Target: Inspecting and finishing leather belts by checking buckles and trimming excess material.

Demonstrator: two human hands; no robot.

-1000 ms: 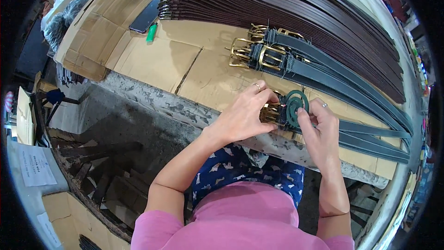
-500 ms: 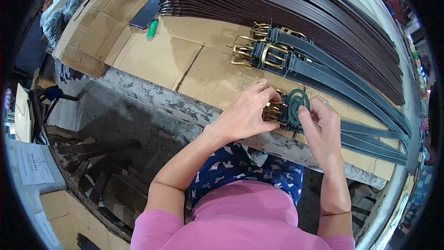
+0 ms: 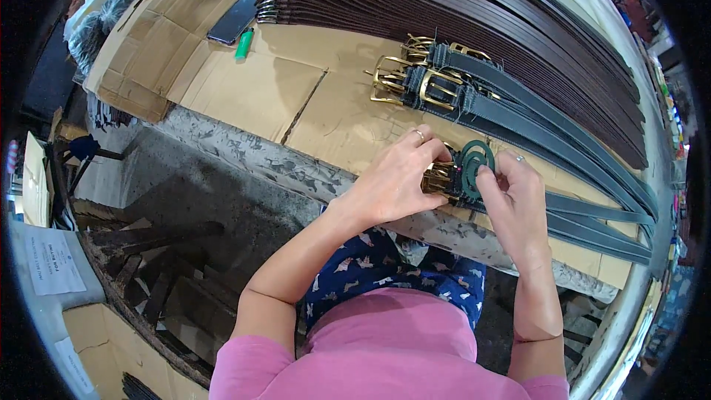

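The left hand [image 3: 400,178] reaches in from the near left and grasps a bundle of brass near buckles [image 3: 437,179], its index finger along their far side and its thumb along their near side. The buckles lie in the gap between those fingers, their metal showing just right of the palm.

Right of them stands the green coil [image 3: 469,170], a flat spiral set over the belt end next to the buckles. The right hand [image 3: 521,204] pinches it from the right: the thumb tip rests on the right part of its face, while the index finger is bent on the far side, its tip hidden. The coil thus sits between the two hands, close to the left fingertips; whether they touch it I cannot tell.

The near belts [image 3: 592,231] run right from beneath the right hand over the cardboard [image 3: 348,118]. Beyond the hands lie the far belts [image 3: 511,115], with brass far buckles [image 3: 438,89] at their left end. Farther still, brown belts [image 3: 474,26] are spread in a broad row. At far left, a green lighter [image 3: 244,43] lies just beside a dark phone [image 3: 233,18].
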